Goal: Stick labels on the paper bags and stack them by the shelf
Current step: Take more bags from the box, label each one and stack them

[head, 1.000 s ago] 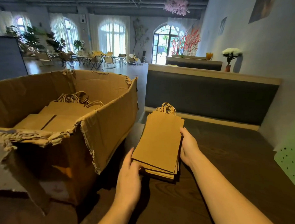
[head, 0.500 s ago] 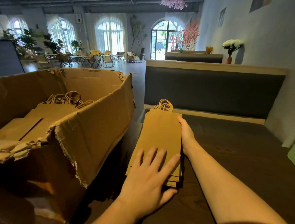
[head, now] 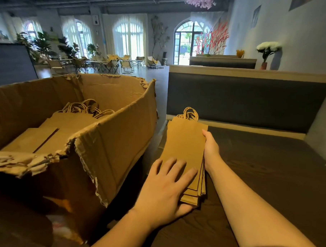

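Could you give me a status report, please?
Left hand flat on paper bag stack. Right hand grips its right edge. No labels visible. Torn cardboard box alongside.

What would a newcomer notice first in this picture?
The stack of brown paper bags on the dark table, with the left hand flat on top and the right hand gripping its right edge. Left of it, a torn cardboard box holds more bags.

Forearms, left hand (head: 162, 194) and right hand (head: 210, 147) are bare.
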A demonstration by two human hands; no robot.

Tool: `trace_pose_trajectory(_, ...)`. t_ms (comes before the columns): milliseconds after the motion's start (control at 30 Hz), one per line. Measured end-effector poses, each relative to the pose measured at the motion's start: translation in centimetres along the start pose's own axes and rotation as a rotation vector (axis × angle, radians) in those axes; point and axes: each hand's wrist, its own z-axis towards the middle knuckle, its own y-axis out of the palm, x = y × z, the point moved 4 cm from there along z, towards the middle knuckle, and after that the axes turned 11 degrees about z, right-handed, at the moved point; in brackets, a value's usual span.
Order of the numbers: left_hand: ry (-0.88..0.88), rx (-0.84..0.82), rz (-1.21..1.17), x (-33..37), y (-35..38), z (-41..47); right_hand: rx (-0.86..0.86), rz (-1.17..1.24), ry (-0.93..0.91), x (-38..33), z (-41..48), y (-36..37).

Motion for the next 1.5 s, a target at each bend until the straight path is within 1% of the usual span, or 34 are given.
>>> trace_pose_trajectory(133, -0.039, -0.034, -0.020, 0.4, -0.9, -0.5, -0.013, -0.055, -0.045, -0.8, -2.3, -0.3)
trace_pose_trajectory(200, -0.074, -0.018, -0.077, 1.0, -2.2, -0.9, 0.059, -0.211, -0.192, -2.5, -4.7, -0.4)
trace_pose_trajectory(267, -0.123, 0.048, -0.182, 1.6, -4.0, -1.2, 0.159, -0.400, -0.407, -4.9, -7.6, -0.5)
trace_pose_trajectory(300, -0.145, 0.067, -0.249, 1.8, -5.0, -1.4, 0.165, -0.465, -0.504, -5.9, -9.2, -0.2)
trace_pose_trajectory(367, -0.172, 0.077, -0.366, 2.3, -7.5, -1.7, 0.102, -0.569, -0.636, -8.0, -12.7, 1.2)
trace_pose_trajectory(500, -0.174, 0.119, -0.481, 1.5, -13.9, -2.6, -0.055, -0.632, -0.720, -11.2, -19.2, 4.6)
trace_pose_trajectory(533, -0.170, 0.118, -0.456, 0.8, -15.6, -2.9, -0.087, -0.647, -0.727, -11.7, -20.6, 5.6)
trace_pose_trajectory(567, -0.152, 0.111, -0.351, 0.0, -17.2, -3.2, -0.115, -0.664, -0.729, -12.0, -22.0, 6.6)
trace_pose_trajectory(633, -0.103, 0.112, -0.062, -2.0, -19.7, -4.2, -0.175, -0.706, -0.729, -12.5, -24.3, 8.8)
trace_pose_trajectory(667, -0.102, 0.117, 0.010, -3.5, -20.9, -5.0, -0.213, -0.730, -0.734, -12.6, -25.3, 10.1)
trace_pose_trajectory(733, -0.176, 0.103, 0.030, -7.3, -22.5, -6.7, -0.301, -0.777, -0.755, -12.6, -27.0, 12.7)
trace_pose_trajectory(800, -0.330, 0.032, -0.087, -12.1, -22.8, -8.1, -0.375, -0.830, -0.776, -12.2, -27.9, 15.3)
trace_pose_trajectory(833, -0.411, -0.028, -0.206, -14.3, -22.6, -8.6, -0.415, -0.863, -0.786, -11.9, -28.3, 16.6)
trace_pose_trajectory(900, -0.532, -0.135, -0.612, -17.6, -21.7, -9.2, -0.493, -0.954, -0.831, -11.2, -28.7, 19.2)
trace_pose_trajectory(933, -0.583, -0.175, -0.779, -18.8, -21.2, -9.2, -0.528, -1.011, -0.851, -10.8, -28.6, 20.4)
trace_pose_trajectory(967, -0.630, -0.227, -0.866, -19.7, -20.7, -9.3, -0.567, -1.076, -0.856, -10.4, -28.4, 21.5)
trace_pose_trajectory(1000, -0.641, -0.302, -0.868, -20.5, -20.2, -9.2, -0.609, -1.162, -0.836, -9.9, -27.9, 22.5)
trace_pose_trajectory(1100, -0.558, -0.601, -0.563, -22.8, -18.0, -9.1, -0.693, -1.535, -0.673, -8.4, -25.9, 24.9)
trace_pose_trajectory(1167, -0.548, -0.767, -0.429, -24.7, -15.8, -8.9, -0.699, -1.681, -0.524, -7.9, -24.2, 26.0)
trace_pose_trajectory(1233, -0.567, -0.890, -0.360, -26.4, -13.4, -8.6, -0.668, -1.721, -0.362, -7.6, -22.3, 27.0)
trace_pose_trajectory(1367, -0.614, -1.079, -0.348, -27.9, -11.1, -8.7, -0.574, -1.761, 0.022, -6.8, -20.1, 27.9)
trace_pose_trajectory(1433, -0.624, -1.160, -0.318, -28.2, -10.8, -8.6, -0.586, -1.845, 0.177, -6.4, -19.7, 28.4)
trace_pose_trajectory(1500, -0.654, -1.197, -0.307, -28.5, -10.7, -8.3, -0.615, -1.900, 0.290, -6.0, -18.7, 28.8)
